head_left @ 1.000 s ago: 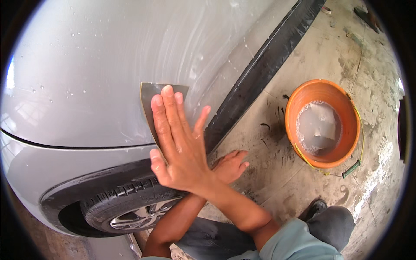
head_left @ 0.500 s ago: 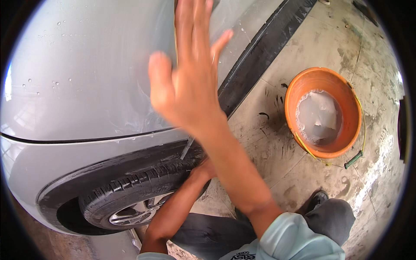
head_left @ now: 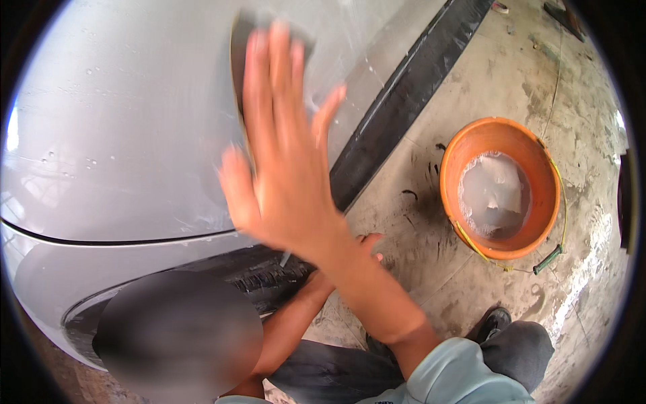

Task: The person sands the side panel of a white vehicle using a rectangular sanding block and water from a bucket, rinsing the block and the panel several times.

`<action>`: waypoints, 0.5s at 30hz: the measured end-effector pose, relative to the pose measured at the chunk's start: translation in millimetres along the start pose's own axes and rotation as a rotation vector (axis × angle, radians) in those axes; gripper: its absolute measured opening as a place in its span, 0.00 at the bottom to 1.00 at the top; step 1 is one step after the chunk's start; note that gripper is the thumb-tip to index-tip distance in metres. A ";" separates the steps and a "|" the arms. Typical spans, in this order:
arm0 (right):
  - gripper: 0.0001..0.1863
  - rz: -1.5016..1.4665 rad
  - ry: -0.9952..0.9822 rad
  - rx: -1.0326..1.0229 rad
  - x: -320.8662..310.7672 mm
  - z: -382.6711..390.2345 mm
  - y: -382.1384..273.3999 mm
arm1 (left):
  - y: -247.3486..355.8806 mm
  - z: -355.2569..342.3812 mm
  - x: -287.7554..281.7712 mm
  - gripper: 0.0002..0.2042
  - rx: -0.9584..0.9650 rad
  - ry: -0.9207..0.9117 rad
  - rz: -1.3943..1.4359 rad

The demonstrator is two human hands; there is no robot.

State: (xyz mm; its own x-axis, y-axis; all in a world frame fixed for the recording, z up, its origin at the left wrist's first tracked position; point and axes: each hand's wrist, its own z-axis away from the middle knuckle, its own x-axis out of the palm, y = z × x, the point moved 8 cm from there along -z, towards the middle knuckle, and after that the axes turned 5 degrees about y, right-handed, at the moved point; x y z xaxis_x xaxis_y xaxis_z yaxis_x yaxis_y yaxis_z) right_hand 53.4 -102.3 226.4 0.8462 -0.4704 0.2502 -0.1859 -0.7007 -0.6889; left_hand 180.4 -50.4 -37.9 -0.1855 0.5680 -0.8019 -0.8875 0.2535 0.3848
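My right hand point(head_left: 282, 161) lies flat with its fingers stretched out on the silver-grey car panel point(head_left: 134, 121), a little blurred by motion. Under its fingers is a thin dark sheet point(head_left: 241, 74) with a yellowish edge, which looks like sandpaper; the hand covers most of it. Below my right forearm, my left hand point(head_left: 371, 245) shows only some fingertips, apart from each other, past the forearm's edge near the tyre point(head_left: 269, 279). Its palm is hidden, and I see nothing in its fingers.
An orange bucket point(head_left: 457, 161) with cloudy water and a pale piece in it stands on the stained floor point(head_left: 417, 283) at right. A black sill strip point(head_left: 410, 77) edges the car. A blurred dark round shape point(head_left: 178, 330) hides most of the wheel.
My right hand has slid back toward me and slightly left, with the dark sheet under it. My left fingertips now show past the right forearm. The blurred round shape has appeared over the wheel.
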 end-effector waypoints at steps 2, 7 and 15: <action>0.47 -0.016 0.034 0.021 1.6 5.8 -6.0 | -4.3 6.7 3.5 0.23 0.011 -0.029 -0.023; 0.44 -0.074 -0.151 0.132 11.9 65.4 -15.0 | 2.5 0.4 14.3 0.24 -0.019 -0.057 0.002; 0.44 -0.128 -0.088 0.199 21.2 60.4 -1.5 | -30.0 21.2 2.5 0.24 -0.179 -0.068 -0.067</action>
State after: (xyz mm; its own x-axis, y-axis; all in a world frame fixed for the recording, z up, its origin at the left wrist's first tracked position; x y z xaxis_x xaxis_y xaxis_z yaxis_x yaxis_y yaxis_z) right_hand 101.8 -78.8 191.7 0.8983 -0.3302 0.2900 0.0202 -0.6282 -0.7778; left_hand 215.5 -39.9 -41.8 -0.0996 0.6077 -0.7879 -0.9590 0.1526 0.2389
